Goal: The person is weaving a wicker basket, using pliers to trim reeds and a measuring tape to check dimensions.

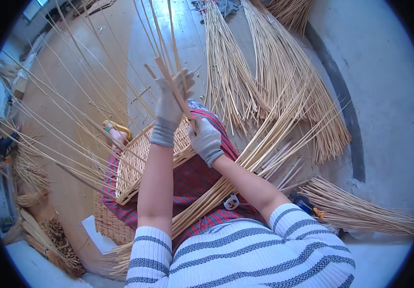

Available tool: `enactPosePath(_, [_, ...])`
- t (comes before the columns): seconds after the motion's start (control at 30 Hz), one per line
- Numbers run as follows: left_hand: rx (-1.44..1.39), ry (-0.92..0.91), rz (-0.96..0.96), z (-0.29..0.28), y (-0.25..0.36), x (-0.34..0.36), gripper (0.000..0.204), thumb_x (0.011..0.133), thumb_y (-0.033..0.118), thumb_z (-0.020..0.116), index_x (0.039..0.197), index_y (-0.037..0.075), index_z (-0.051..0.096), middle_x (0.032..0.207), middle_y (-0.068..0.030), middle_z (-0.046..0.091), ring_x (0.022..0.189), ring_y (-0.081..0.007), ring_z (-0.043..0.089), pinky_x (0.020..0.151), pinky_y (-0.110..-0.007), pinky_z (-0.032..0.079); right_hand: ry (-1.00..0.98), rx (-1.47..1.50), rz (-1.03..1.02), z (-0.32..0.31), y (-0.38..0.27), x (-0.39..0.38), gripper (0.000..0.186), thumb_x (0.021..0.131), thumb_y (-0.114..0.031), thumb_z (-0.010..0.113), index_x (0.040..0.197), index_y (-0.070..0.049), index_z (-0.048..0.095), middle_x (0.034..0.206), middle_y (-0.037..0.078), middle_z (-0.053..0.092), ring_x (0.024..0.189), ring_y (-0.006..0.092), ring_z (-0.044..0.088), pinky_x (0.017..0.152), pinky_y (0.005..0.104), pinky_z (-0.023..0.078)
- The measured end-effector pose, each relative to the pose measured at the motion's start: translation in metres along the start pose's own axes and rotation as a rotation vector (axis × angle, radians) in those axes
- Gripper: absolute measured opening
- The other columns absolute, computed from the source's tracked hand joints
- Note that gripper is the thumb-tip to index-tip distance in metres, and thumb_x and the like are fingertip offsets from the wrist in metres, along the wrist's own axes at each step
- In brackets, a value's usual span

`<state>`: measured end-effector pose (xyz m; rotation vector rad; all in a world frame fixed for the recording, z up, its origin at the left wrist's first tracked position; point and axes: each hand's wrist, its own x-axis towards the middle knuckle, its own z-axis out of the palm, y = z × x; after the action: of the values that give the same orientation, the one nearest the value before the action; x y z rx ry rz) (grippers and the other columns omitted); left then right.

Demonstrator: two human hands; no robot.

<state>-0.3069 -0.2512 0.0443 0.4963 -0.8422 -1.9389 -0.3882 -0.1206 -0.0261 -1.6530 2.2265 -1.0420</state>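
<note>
Both gloved hands are on the same bundle of flat cane strips (171, 79): left hand (171, 103) gripping it higher up, right hand (205, 139) pinching it lower, right over the half-woven basket (137, 161) on the lap. Loose reeds (274, 91) lie across the floor (384, 72).

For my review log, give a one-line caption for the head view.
Gloved left hand and right hand grip flat willow strips above a half-woven basket on the lap.

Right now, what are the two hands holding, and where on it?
Both gloved hands grip flat cane strips over the basket: left hand near their upper ends, right hand lower down.
</note>
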Motion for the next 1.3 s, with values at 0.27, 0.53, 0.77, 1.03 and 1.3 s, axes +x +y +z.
enactPosePath(0.27, [1.166,-0.012,-0.035,0.008,0.024,-0.154,0.048,0.091,0.031,0.070,0.127,0.001,0.060,0.112,-0.0158,0.068,0.104,-0.0246,0.066,0.092,-0.035,0.051,-0.094,0.083,0.047,0.002,0.011,0.001,0.023,0.085,-0.022,0.068,0.104,-0.014,0.059,0.087,0.016,0.066,0.078,0.0414,0.066,0.067,0.0515,0.052])
enactPosePath(0.53, [1.459,0.228,-0.452,-0.031,0.026,-0.314,0.022,0.090,0.028,0.068,0.089,0.007,0.070,0.086,-0.0151,0.066,0.081,-0.0313,0.066,0.072,-0.038,0.053,-0.415,0.569,0.093,-0.088,-0.037,-0.041,0.037,0.090,-0.022,0.074,0.121,-0.005,0.061,0.079,0.000,0.056,0.068,0.0104,0.052,0.065,0.0279,0.047])
enactPosePath(0.77, [1.467,-0.179,-0.374,-0.011,0.040,-0.310,0.035,0.088,0.039,0.070,0.108,0.010,0.069,0.097,-0.0121,0.069,0.090,-0.0298,0.068,0.077,-0.039,0.054,-0.957,-0.030,-0.562,-0.094,-0.036,-0.096,0.026,0.085,-0.032,0.071,0.103,-0.013,0.074,0.093,0.011,0.065,0.087,0.0323,0.063,0.081,0.0419,0.050])
enactPosePath(1.03, [1.954,0.335,0.302,-0.040,0.100,-0.314,0.016,0.083,0.019,0.072,0.098,0.015,0.068,0.079,-0.0032,0.066,0.078,-0.0261,0.062,0.077,-0.040,0.043,-0.067,-0.058,-0.483,-0.102,-0.024,-0.023,0.016,0.082,-0.017,0.077,0.093,-0.009,0.068,0.090,0.010,0.060,0.091,0.0301,0.060,0.078,0.0410,0.049])
enactPosePath(1.3, [0.969,0.069,0.019,-0.031,0.030,-0.280,0.018,0.095,0.020,0.066,0.099,0.003,0.069,0.084,-0.0098,0.068,0.080,-0.0178,0.067,0.074,-0.031,0.052,-0.883,1.211,-0.242,-0.114,-0.084,-0.043,0.016,0.098,0.000,0.057,0.115,0.001,0.057,0.116,0.014,0.065,0.115,0.0218,0.062,0.101,0.0379,0.050])
